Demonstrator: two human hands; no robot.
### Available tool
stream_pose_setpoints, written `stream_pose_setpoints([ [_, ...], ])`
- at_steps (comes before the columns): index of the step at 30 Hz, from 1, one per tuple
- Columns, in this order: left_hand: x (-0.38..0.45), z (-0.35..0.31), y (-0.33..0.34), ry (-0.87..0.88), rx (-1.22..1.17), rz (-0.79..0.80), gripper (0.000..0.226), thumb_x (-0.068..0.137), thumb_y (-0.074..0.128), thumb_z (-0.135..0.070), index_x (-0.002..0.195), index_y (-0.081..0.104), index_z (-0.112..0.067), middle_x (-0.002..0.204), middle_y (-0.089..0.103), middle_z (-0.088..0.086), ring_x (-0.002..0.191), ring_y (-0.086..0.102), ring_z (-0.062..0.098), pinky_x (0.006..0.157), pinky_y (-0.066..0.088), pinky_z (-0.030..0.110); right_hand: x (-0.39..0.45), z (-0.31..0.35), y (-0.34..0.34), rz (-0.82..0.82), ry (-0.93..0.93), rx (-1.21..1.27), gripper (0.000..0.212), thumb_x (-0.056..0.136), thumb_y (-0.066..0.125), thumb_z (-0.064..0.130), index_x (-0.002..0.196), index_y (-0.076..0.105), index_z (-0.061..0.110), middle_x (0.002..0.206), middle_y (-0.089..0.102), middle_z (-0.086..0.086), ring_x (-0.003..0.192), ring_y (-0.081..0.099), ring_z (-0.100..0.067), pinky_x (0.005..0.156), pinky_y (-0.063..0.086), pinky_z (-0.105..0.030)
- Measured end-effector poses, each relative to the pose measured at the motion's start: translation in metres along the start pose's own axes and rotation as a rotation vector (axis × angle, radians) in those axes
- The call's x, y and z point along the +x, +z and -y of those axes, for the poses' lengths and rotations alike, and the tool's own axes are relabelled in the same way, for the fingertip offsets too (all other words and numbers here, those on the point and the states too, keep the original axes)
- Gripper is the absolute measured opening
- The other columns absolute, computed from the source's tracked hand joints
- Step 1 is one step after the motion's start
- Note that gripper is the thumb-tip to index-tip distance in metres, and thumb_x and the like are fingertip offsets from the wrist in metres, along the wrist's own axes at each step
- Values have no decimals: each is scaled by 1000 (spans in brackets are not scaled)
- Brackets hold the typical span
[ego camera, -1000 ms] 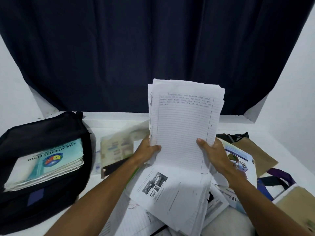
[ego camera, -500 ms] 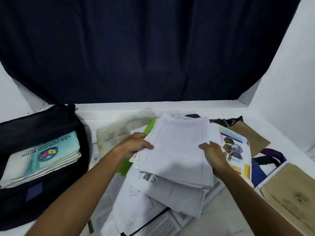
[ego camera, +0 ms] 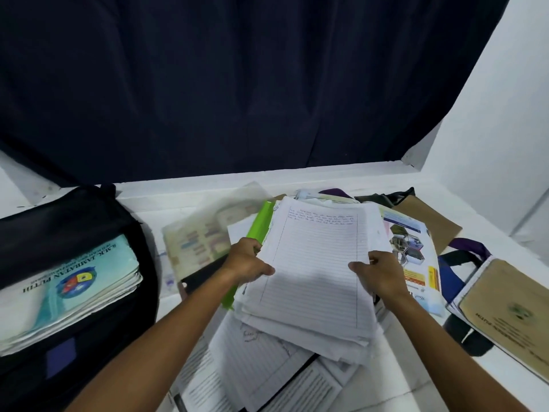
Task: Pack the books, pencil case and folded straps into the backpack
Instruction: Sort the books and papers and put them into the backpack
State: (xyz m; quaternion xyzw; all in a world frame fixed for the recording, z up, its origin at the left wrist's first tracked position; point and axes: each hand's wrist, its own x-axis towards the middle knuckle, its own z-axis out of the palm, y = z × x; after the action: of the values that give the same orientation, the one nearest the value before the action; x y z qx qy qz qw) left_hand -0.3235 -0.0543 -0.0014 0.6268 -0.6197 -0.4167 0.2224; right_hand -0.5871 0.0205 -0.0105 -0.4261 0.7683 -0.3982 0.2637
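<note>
I have my left hand (ego camera: pixel 248 264) and right hand (ego camera: pixel 381 273) holding the stack of lined sheets (ego camera: pixel 315 272) by its side edges, above the papers on the worktop (ego camera: pixel 395 379). The backpack (ego camera: pixel 74 292) lies open, well to the left. The sheets are unbound; tilted, they could fan out and slip.

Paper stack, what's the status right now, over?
Left hand and right hand both grip the lined paper stack, low over loose papers. Backpack open at left, books inside. Nothing blocking.
</note>
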Motion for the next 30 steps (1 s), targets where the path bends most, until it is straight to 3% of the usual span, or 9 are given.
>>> stream_pose_setpoints([
  [4,1,0,-2,24,64,12,54,65,90,-15,108,60,-5,103,62,8,64,56,11,46,45,18,1,-1,-2,-5,-5,-74,44,75,78,20,49,48,3,33,48,-1,27,43,-9,59,50,-33],
  [7,-1,3,-4,40,49,19,57,67,88,-12,113,55,-13,102,58,6,66,58,16,56,52,27,1,-2,-2,13,-16,-90,42,76,79,21,51,53,0,33,50,-2,27,45,-9,60,53,-35],
  [10,-4,7,-5,93,30,33,81,70,87,-13,139,46,-18,116,55,8,80,62,23,55,49,25,0,-1,0,-5,-27,-42,24,75,81,17,87,70,0,60,66,-12,41,55,-7,64,52,-33],
  [13,-5,12,-6,144,-93,42,89,71,85,-7,146,40,-21,113,56,10,83,67,23,47,43,19,-4,-1,3,-17,-78,95,71,77,80,14,139,47,9,83,66,-18,71,61,-25,70,45,-29],
  [14,-6,13,-7,168,-125,46,90,71,85,-7,147,38,-22,123,56,11,101,66,27,51,45,16,-8,1,3,-5,-124,136,78,79,79,14,145,38,15,91,66,-14,80,60,-26,72,44,-29],
  [16,-7,17,-8,257,-57,71,96,72,86,-17,150,32,-29,145,47,2,133,47,22,83,49,16,-13,3,6,79,-217,187,82,82,76,14,149,31,23,123,57,1,108,54,-18,86,42,-29],
  [19,-5,19,-10,372,117,191,104,71,86,-32,153,22,-34,156,27,-19,143,24,1,116,26,24,-15,2,6,238,-338,159,82,82,75,16,150,29,25,144,37,15,130,35,-5,104,31,-25],
  [25,8,11,-11,353,33,222,92,78,83,-24,152,28,-28,157,29,-14,143,24,0,113,21,18,-7,1,0,276,-410,12,69,81,76,11,142,46,16,142,44,11,132,40,-9,109,31,-24],
  [30,15,14,-5,243,-59,136,119,63,89,-42,155,15,-31,154,29,-15,141,29,6,115,30,29,-12,2,1,175,-260,216,103,77,78,3,155,12,19,136,40,8,125,40,-12,101,37,-30],
])
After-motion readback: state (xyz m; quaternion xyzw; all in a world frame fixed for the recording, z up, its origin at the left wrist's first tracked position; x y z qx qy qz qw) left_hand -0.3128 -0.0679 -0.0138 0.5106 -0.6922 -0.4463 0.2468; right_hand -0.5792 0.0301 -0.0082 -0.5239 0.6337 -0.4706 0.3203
